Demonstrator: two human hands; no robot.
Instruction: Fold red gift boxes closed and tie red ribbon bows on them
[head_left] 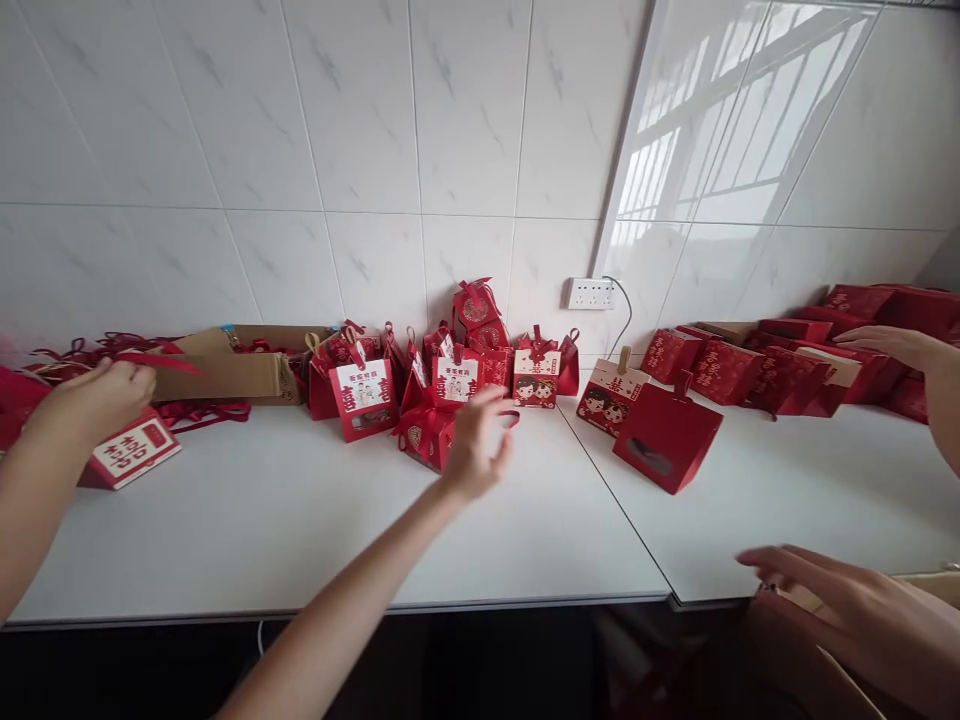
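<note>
My left hand (97, 400) is at the left over the white table (300, 520), its fingers pinched on a flat red ribbon strip (161, 362) that sticks out to the right. Just below it lies a red and white gift box (131, 450) on its side. My right hand (480, 440) reaches to the middle of the table with fingers spread and nothing in it, right beside a small red gift box with a ribbon (424, 435). Behind that stands a cluster of red and white gift boxes (450, 375) against the wall.
An open cardboard carton (225, 375) with red ribbons lies at the back left. A second white table (825, 480) on the right carries a red windowed box (667, 435) and a row of flat red boxes (787, 365). Another person's two hands (855, 600) are at the right. A wall socket (590, 293) sits above the tables.
</note>
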